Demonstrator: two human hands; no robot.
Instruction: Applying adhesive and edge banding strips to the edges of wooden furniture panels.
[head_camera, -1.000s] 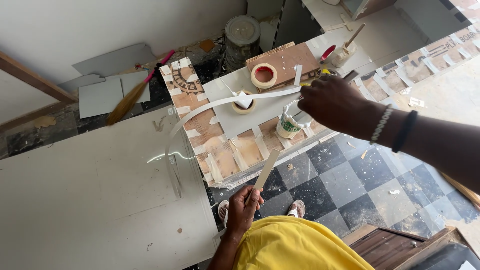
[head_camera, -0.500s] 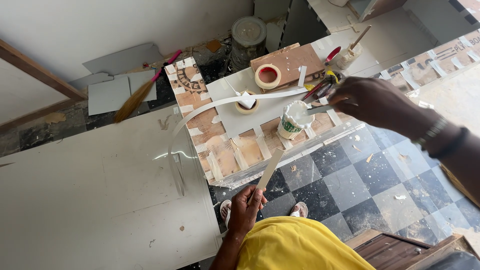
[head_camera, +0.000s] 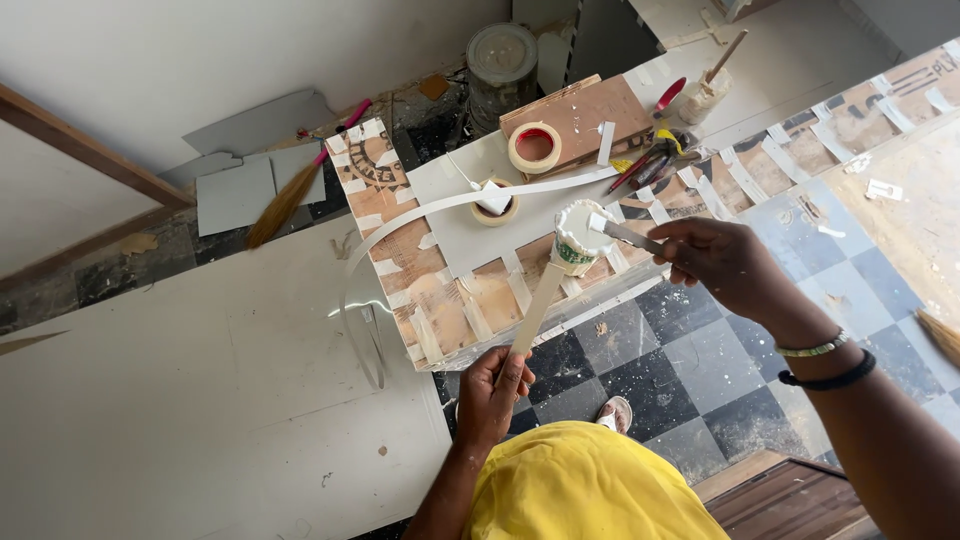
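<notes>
Fingers of the right hand (head_camera: 722, 262) pinch a brush (head_camera: 628, 234), its tip loaded in the glue pot (head_camera: 578, 237) on the cardboard-covered floor; left hand (head_camera: 492, 392) grips the uncoated strip (head_camera: 535, 312).

White tub (head_camera: 578, 238), green label, on cardboard-covered bench (head_camera: 440, 290).
</notes>
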